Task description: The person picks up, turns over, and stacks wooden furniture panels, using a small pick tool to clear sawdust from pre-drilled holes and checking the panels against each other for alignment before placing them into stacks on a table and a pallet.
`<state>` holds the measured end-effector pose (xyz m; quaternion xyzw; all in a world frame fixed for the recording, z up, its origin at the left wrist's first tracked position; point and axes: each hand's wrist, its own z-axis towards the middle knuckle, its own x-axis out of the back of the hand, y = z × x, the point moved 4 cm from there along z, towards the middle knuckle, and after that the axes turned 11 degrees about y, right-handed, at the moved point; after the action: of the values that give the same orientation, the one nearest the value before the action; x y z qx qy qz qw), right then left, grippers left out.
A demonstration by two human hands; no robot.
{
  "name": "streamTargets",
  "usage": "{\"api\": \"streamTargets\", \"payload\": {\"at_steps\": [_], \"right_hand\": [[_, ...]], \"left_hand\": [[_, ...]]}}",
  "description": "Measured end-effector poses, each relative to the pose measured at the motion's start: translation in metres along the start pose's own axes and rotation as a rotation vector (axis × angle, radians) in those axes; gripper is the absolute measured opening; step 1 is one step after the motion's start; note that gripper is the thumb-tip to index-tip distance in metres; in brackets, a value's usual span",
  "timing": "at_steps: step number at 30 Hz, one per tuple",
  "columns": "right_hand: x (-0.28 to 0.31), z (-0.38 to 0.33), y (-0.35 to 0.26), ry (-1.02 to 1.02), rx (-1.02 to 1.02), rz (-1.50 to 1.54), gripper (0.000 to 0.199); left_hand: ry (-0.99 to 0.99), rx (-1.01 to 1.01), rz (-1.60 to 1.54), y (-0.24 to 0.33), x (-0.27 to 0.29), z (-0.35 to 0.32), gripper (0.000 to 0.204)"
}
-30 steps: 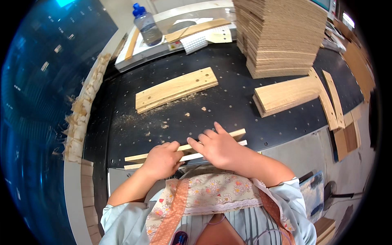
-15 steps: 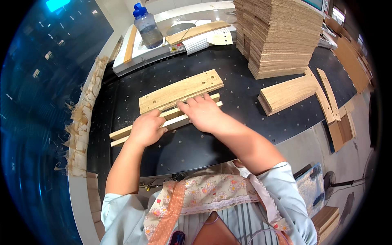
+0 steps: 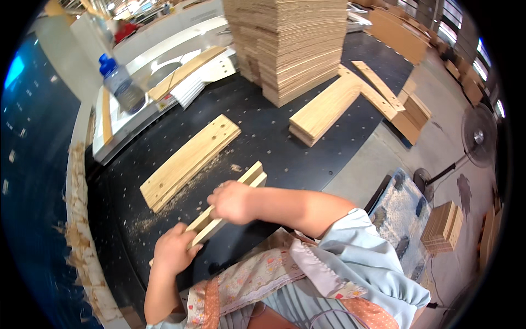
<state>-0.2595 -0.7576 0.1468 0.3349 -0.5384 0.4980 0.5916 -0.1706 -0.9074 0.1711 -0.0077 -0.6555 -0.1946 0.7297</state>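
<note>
Two narrow wooden boards (image 3: 254,176) stand on edge, side by side, close to the front of the black worktable (image 3: 279,156). My left hand (image 3: 174,251) is closed around their near left part, thumb on the side toward me. Farther along, my right hand (image 3: 233,202) grips the same boards from above, its fingers partly hidden. Beyond them lies a flat stack of drilled boards (image 3: 189,162) with round holes. Sawdust (image 3: 189,193) is scattered between that stack and the boards I hold.
A tall stack of wooden panels (image 3: 298,49) rises at the back. Right of it lie more boards (image 3: 326,109) and thin drilled strips (image 3: 378,85). A blue-capped water bottle (image 3: 123,88) stands on the white ledge at left. A fan (image 3: 476,136) is on the floor at right.
My view has turned to the right. Both hands have drawn the two boards toward me, away from the drilled stack, and the sawdust between them now shows.
</note>
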Motion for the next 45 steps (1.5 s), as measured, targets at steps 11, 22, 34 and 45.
{"api": "streamTargets", "payload": {"at_steps": [11, 22, 34, 45], "right_hand": [[0.015, -0.03, 0.003, 0.135, 0.031, 0.042, 0.015], [0.114, -0.158, 0.104, 0.203, -0.12, 0.536, 0.09], [0.084, -0.287, 0.115, 0.456, -0.433, 0.597, 0.098], [0.089, -0.354, 0.133, 0.788, -0.715, 0.332, 0.095]], "left_hand": [[0.287, -0.038, 0.002, 0.033, -0.004, -0.003, 0.026], [0.632, -0.601, 0.461, 0.155, 0.026, 0.076, 0.017], [0.766, -0.882, 0.403, 0.248, -0.023, 0.151, 0.003], [0.273, -0.029, -1.79, 0.271, -0.145, 0.243, 0.094]]}}
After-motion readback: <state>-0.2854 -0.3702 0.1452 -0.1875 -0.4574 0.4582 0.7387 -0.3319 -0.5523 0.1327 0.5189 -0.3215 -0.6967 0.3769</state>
